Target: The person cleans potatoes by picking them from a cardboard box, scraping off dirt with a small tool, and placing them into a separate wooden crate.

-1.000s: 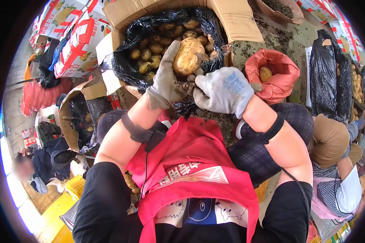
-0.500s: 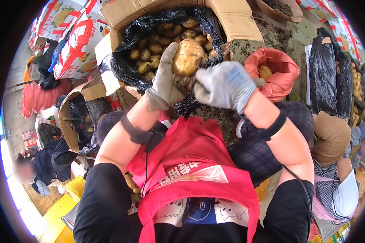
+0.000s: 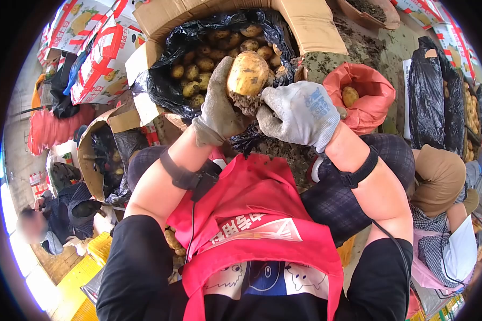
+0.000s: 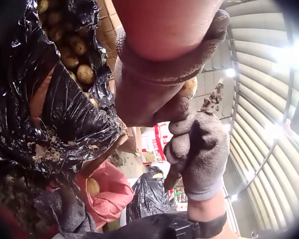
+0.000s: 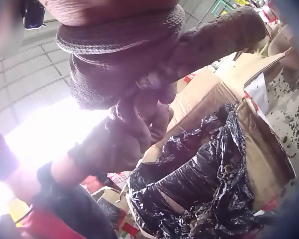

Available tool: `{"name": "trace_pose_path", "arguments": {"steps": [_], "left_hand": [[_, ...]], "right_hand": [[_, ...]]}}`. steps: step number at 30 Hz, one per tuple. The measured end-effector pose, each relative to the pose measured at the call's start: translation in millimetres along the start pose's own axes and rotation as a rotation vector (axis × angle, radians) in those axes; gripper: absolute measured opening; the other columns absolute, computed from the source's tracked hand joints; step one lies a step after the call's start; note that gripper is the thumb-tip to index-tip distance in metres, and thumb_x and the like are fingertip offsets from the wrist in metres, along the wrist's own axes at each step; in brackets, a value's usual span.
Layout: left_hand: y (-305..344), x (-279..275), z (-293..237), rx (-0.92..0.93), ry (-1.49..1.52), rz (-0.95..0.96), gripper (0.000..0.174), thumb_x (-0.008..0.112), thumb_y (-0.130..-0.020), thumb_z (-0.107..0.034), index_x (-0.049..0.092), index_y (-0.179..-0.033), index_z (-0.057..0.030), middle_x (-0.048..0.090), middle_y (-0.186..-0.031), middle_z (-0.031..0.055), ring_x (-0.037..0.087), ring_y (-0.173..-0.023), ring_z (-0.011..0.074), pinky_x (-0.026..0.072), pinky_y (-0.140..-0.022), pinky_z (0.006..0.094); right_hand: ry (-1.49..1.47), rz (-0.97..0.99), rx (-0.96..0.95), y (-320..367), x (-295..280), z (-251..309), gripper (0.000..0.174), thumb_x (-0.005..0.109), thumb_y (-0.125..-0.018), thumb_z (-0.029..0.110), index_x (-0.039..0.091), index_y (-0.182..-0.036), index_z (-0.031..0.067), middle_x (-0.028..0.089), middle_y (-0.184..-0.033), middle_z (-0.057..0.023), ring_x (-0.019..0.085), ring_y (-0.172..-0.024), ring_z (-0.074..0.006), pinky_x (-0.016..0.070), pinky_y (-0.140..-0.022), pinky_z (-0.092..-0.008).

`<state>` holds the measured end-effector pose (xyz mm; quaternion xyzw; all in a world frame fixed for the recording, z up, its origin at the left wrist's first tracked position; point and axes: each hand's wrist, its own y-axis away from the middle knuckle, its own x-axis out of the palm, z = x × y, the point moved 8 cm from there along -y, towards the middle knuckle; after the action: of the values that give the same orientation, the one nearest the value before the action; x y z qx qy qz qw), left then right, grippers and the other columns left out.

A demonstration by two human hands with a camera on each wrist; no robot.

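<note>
A large yellow potato (image 3: pixel 247 74), with dark specks on its skin, is gripped upright in my gloved left hand (image 3: pixel 217 109), whose thumb lies along its left side. Close against the potato's near end is a dark, crumbly, soil-caked thing (image 3: pixel 246 104), pinched by the curled fingers of my gloved right hand (image 3: pixel 301 115). I cannot tell whether this is a tool or a clump of soil. The left wrist view shows its caked tip (image 4: pixel 213 98) sticking up past the right fist (image 4: pixel 202 154). Both hands are over the near edge of a potato-filled black liner (image 3: pixel 163 91).
The liner sits in an open cardboard box (image 3: pixel 316 27). Right of it, a red bag (image 3: pixel 380 99) holds a potato on the soil-strewn surface. A black plastic liner (image 3: pixel 424 101) stands farther right. Printed cartons (image 3: pixel 104 64) are stacked at left. Other people sit on both sides.
The potato has turned in my left hand, so its yellow side faces up. My right hand has made small moves at its near end, where more dark soil now shows.
</note>
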<state>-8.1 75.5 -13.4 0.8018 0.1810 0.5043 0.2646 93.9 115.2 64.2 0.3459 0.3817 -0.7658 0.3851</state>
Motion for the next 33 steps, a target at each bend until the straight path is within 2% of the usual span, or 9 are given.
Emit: {"name": "trace_pose_path", "arguments": {"steps": [5, 10, 13, 16, 19, 21, 23, 30, 33], "left_hand": [[-3.7, -3.7, -4.3, -0.072, -0.092, 0.32, 0.062, 0.046, -0.102, -0.067, 0.066, -0.129, -0.0141, 0.073, -0.112, 0.0062, 0.07, -0.086, 0.0201, 0.0483, -0.055, 0.0287], [-15.0, -24.5, -4.3, -0.018, -0.045, -0.002, 0.062, 0.05, -0.102, -0.067, 0.066, -0.13, -0.0128, 0.073, -0.114, 0.0074, 0.071, -0.089, 0.0205, 0.0595, -0.068, 0.0299], [-11.3, -8.3, -3.3, -0.107, 0.164, 0.476, 0.056, 0.045, -0.109, -0.05, 0.054, -0.146, -0.009, 0.063, -0.142, 0.0158, 0.066, -0.121, 0.0287, 0.0556, -0.103, 0.0427], [1.2, 16.7, -4.6, -0.264, 0.071, 0.904, 0.057, 0.046, -0.108, -0.051, 0.053, -0.146, -0.0084, 0.062, -0.142, 0.0172, 0.065, -0.123, 0.0316, 0.0532, -0.107, 0.044], [11.8, 18.3, -23.1, 0.216, -0.515, 0.559, 0.062, 0.056, -0.105, -0.049, 0.048, -0.15, -0.0076, 0.063, -0.139, 0.0158, 0.063, -0.126, 0.0318, 0.0511, -0.109, 0.0447], [3.9, 6.3, -9.6, -0.055, -0.264, 0.469, 0.073, 0.068, -0.099, -0.044, 0.04, -0.156, -0.0069, 0.06, -0.141, 0.0144, 0.059, -0.13, 0.0307, 0.0468, -0.114, 0.0454], [9.3, 12.7, -17.7, 0.257, -0.628, 0.505, 0.085, 0.076, -0.094, -0.043, 0.035, -0.158, -0.0057, 0.055, -0.147, 0.0134, 0.056, -0.134, 0.0285, 0.0445, -0.116, 0.046], [-1.4, 5.0, -21.0, 0.393, -0.889, 0.376, 0.08, 0.07, -0.096, -0.054, 0.042, -0.153, -0.0061, 0.058, -0.144, 0.0138, 0.058, -0.132, 0.0268, 0.0493, -0.109, 0.043], [-0.3, 7.2, -4.9, -0.065, -0.417, 0.504, 0.08, 0.057, -0.099, -0.067, 0.048, -0.151, -0.0077, 0.064, -0.136, 0.0142, 0.064, -0.123, 0.0298, 0.055, -0.094, 0.04]], "right_hand": [[0.015, -0.083, 0.246, -5.7, -19.9, -35.5, 0.032, 0.061, -0.095, 0.038, 0.066, -0.085, 0.0087, 0.071, -0.076, -0.0177, 0.072, -0.072, -0.04, 0.0562, -0.062, -0.0513], [0.125, 0.219, 0.085, 0.7, 7.0, -9.3, 0.029, 0.06, -0.094, 0.038, 0.069, -0.086, 0.0117, 0.073, -0.075, -0.0156, 0.073, -0.071, -0.0374, 0.0577, -0.063, -0.0512], [-0.059, 0.029, 0.066, 5.6, -8.2, -5.4, 0.028, 0.062, -0.094, 0.037, 0.068, -0.084, 0.0114, 0.072, -0.076, -0.0162, 0.072, -0.07, -0.0381, 0.0569, -0.063, -0.05], [-0.253, -0.127, 0.337, 3.1, -37.3, -40.8, 0.033, 0.061, -0.096, 0.039, 0.067, -0.086, 0.0081, 0.07, -0.078, -0.0202, 0.07, -0.075, -0.0427, 0.0552, -0.065, -0.0507], [-0.072, -0.012, 0.387, 7.6, -37.1, -69.5, 0.036, 0.061, -0.096, 0.04, 0.068, -0.089, 0.006, 0.07, -0.081, -0.0224, 0.07, -0.082, -0.0446, 0.0542, -0.072, -0.0533], [-0.093, 0.027, 0.382, 8.9, -38.9, -71.9, 0.037, 0.061, -0.096, 0.041, 0.068, -0.089, 0.0062, 0.071, -0.082, -0.0223, 0.07, -0.083, -0.0445, 0.0542, -0.073, -0.0533], [-0.117, 0.07, 0.371, 8.9, -39.9, -69.2, 0.037, 0.061, -0.096, 0.042, 0.069, -0.089, 0.0063, 0.071, -0.082, -0.0221, 0.07, -0.084, -0.0444, 0.0541, -0.075, -0.0533], [-0.122, 0.2, 0.285, 9.7, -33.6, -38.4, 0.033, 0.06, -0.096, 0.039, 0.071, -0.09, 0.0079, 0.071, -0.081, -0.0222, 0.071, -0.08, -0.0431, 0.0551, -0.074, -0.0528], [-0.208, 0.004, 0.361, 6.4, -58.0, -58.2, 0.033, 0.061, -0.097, 0.037, 0.068, -0.087, 0.0062, 0.07, -0.079, -0.0226, 0.07, -0.078, -0.0442, 0.0539, -0.07, -0.0523]]}}
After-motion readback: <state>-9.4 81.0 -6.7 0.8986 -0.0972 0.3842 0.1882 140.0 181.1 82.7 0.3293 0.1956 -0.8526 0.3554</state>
